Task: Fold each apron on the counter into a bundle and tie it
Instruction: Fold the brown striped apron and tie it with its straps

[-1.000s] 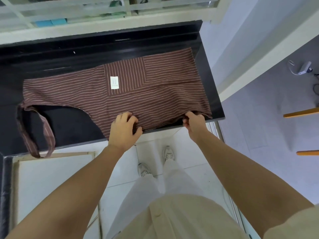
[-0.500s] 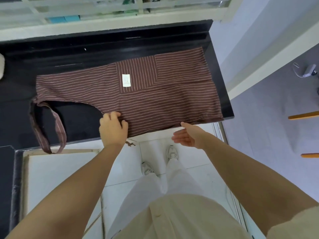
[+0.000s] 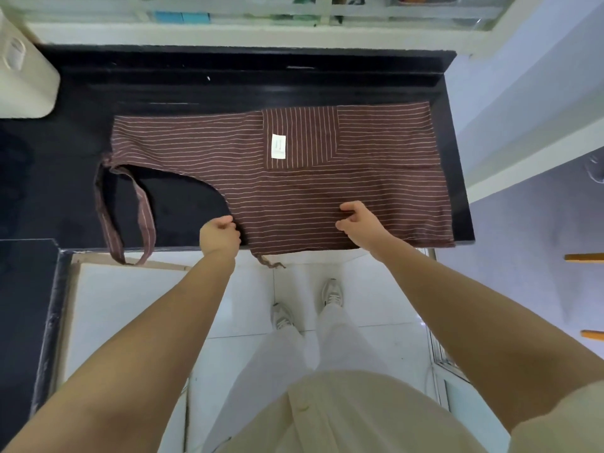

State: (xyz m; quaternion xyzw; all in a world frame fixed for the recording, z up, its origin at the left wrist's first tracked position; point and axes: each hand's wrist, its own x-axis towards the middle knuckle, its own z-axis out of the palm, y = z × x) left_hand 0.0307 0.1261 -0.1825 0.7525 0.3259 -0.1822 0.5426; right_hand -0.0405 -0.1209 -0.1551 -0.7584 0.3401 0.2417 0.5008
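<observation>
Hands apart, both low at the front edge of the worktop (image 3: 294, 83). With the left hand (image 3: 220, 235), gripping the near left corner of the apron (image 3: 327, 191), fingers curled round the hem just beside that front edge. With the right hand (image 3: 359, 223), set on the cloth a little farther in, fingers bent and tips touching the stripes; cannot tell whether pinching or only pressing.

Brown cloth with thin pale stripes, spread flat on the black surface and reaching from the middle almost to the right edge, near hem just over the front edge. On the far half, a pocket (image 3: 300, 135) with a white label (image 3: 278, 146). Left of the left hand, the neck strap (image 3: 143, 217) in a loop, its end hanging over the front edge. Between the hands, a thin tie (image 3: 271, 263) dangling below the hem. At the far left corner, a cream container (image 3: 23, 76). Below, white floor (image 3: 130, 322) and two pale shoes (image 3: 281, 317).
</observation>
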